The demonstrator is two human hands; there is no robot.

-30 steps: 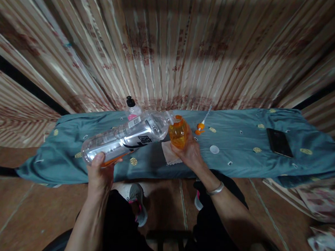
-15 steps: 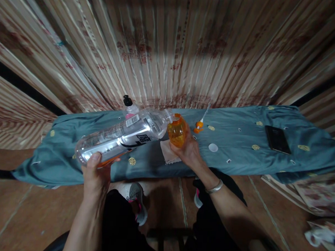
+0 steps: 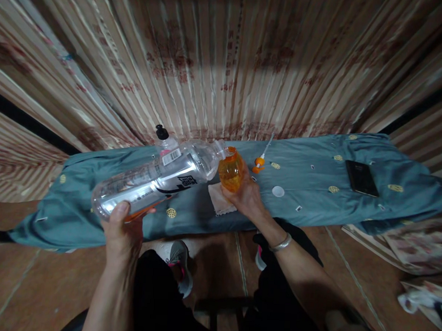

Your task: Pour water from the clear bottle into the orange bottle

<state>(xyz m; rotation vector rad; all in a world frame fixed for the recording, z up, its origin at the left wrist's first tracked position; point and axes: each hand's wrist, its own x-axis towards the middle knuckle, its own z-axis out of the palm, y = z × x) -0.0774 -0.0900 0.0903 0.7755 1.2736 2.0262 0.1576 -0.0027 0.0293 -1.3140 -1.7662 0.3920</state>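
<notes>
Over cloth (image 3: 308, 189), my left hand (image 3: 123, 232) grips the clear bottle (image 3: 150, 183), tilted with its mouth at the orange bottle (image 3: 230, 172) gripped in my right hand (image 3: 249, 196); I judge unsteady aim could cause spillage.

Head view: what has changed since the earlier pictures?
At its base, the clear bottle edged slightly left over the tablecloth with the left hand. Nothing was taken up or let go. The right hand still holds the orange bottle; the pump stayed put.
</notes>
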